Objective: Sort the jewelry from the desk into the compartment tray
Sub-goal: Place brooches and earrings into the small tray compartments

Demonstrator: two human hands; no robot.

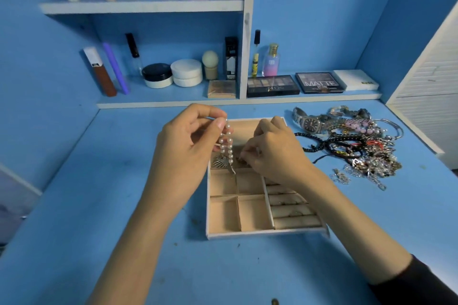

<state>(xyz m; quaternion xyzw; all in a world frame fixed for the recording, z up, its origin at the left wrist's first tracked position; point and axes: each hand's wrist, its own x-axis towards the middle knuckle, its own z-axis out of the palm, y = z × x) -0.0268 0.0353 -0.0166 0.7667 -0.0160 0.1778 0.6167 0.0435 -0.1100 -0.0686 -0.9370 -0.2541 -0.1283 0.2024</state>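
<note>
A beige compartment tray (250, 231) lies on the blue desk in front of me. My left hand (188, 141) pinches the top of a pearl strand (226, 145) that hangs down over the tray's far-left compartment, with silver pieces at its lower end. My right hand (275, 151) hovers over the tray's middle, fingertips closed on something small near the strand's bottom; what it is I cannot make out. A tangled jewelry pile (359, 148) with a silver watch (309, 122) and black bead bracelets (314, 143) lies to the right of the tray.
Shelves behind the desk carry cosmetics: jars (173, 75), eyeshadow palettes (295, 85), bottles and tubes. A white slatted panel (431, 96) stands at the right edge. A small dark object (274, 301) lies near the front of the desk.
</note>
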